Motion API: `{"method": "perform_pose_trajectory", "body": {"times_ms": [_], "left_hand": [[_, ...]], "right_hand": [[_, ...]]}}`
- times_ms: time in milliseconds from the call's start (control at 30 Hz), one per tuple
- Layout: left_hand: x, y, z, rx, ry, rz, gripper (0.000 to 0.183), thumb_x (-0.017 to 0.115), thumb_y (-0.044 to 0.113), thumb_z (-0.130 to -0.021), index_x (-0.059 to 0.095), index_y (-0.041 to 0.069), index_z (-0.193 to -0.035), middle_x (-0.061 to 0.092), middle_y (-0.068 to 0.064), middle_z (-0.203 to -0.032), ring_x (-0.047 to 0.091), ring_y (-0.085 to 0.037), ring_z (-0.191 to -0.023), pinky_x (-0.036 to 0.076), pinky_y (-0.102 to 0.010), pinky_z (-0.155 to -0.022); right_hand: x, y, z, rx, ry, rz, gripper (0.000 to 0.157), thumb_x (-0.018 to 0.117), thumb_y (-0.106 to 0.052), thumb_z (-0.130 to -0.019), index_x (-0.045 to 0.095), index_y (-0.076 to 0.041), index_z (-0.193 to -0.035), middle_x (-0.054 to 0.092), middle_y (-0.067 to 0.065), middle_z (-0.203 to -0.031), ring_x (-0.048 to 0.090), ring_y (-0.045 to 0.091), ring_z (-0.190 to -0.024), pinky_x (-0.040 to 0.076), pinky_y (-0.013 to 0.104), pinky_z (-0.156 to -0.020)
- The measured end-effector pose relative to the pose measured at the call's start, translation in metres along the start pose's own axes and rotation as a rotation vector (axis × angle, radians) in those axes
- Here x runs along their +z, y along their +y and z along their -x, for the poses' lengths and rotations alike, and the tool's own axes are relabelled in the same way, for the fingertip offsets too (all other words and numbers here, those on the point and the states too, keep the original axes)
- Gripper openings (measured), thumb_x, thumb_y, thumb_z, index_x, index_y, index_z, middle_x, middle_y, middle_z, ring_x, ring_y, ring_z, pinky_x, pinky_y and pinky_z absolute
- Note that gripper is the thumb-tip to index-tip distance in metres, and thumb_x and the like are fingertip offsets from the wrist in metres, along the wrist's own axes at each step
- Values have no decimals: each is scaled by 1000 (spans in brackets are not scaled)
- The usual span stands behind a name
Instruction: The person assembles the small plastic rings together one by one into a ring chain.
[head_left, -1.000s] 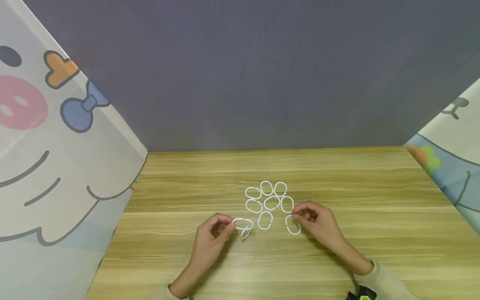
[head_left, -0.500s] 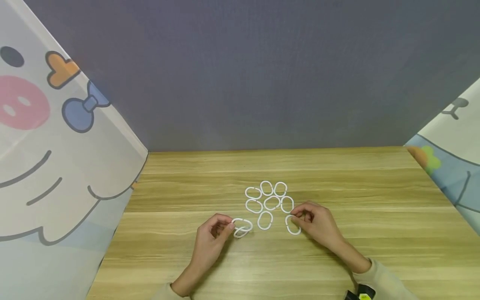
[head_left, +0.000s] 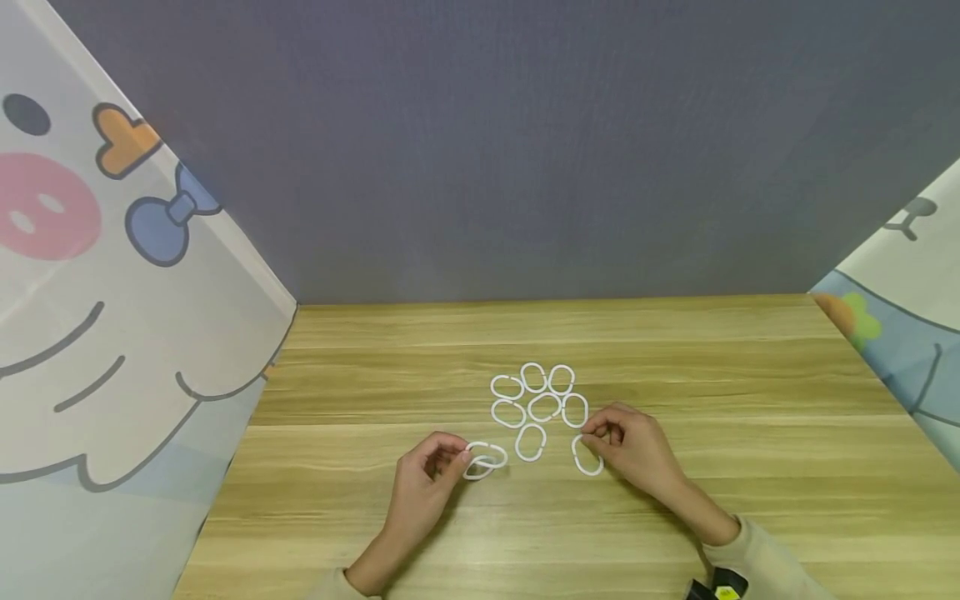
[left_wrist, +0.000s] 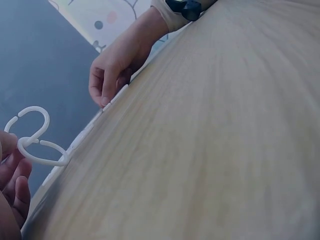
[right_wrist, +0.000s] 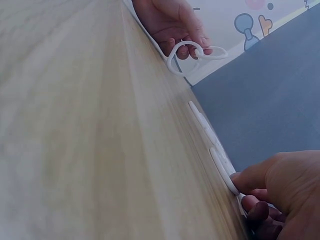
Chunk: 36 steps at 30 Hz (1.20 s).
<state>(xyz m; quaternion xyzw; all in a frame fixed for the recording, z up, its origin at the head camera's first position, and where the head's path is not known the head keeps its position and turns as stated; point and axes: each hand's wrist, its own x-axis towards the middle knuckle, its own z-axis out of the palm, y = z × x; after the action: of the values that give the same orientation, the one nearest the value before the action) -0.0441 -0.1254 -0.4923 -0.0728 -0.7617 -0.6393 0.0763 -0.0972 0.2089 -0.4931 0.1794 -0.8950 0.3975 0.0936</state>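
Observation:
Between thumb and index finger, my left hand (head_left: 426,475) pinches a white oval plastic link (head_left: 506,457) that has a small gap in its side. A second white link (left_wrist: 50,162) hangs hooked through it, close over the table in the left wrist view. My right hand (head_left: 636,443) has thumb and fingertips on the upper end of another white link (head_left: 588,474), which lies on the table to the right. In the right wrist view the thumb presses along the edge of this flat link (right_wrist: 220,167), and the other fingers are curled beneath.
Several loose white links (head_left: 518,444) lie in a cluster on the wood-grain table (head_left: 360,358), between and beyond the hands. A grey panel (head_left: 525,167) rises at the table's far edge. Cartoon-printed panels (head_left: 150,350) flank it. A black device (head_left: 726,583) sits by the right sleeve.
The hooked link under my left hand has swung leftward and now hangs flatter. My right thumb and fingers have shifted slightly left over the right-hand link, which stays on the table.

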Motion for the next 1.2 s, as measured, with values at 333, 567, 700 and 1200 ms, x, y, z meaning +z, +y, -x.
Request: {"method": "perform_pose_trajectory", "body": {"times_ms": [333,567,700,1200], "left_hand": [[0,-2,0,-17,-3,-18,8,81,2,-98,78,8,-103,76,0,-89,64,-8,-74,52,-21,-64],[1,-3,0,12,-5,-8,6,80,3,-100,77,0,-103,76,-4,-88,64,-7,-75,51,-21,-64],[1,-2,-1,29,-4,-8,5,80,3,-100,77,2,-103,75,-5,-87,63,-7,-74,51,-21,-63],[2,8,1,50,-16,6,6,79,1,-100,78,6,-104,76,-6,-89,65,-9,-79,55,-23,-70]], "right_hand": [[0,-3,0,-10,-3,26,20,93,-1,-86,80,-16,-89,63,-13,-82,45,-3,-63,41,22,-53],[-2,-7,-1,0,-2,21,20,92,-1,-88,78,-15,-90,62,-13,-83,44,-3,-64,40,21,-55],[-2,-8,-1,3,1,18,22,91,0,-89,76,-17,-91,60,-13,-82,45,-3,-65,41,21,-56],[-3,-15,1,-9,-5,-158,19,80,9,-95,75,-7,-104,68,-5,-83,53,2,-66,46,22,-54]]}}
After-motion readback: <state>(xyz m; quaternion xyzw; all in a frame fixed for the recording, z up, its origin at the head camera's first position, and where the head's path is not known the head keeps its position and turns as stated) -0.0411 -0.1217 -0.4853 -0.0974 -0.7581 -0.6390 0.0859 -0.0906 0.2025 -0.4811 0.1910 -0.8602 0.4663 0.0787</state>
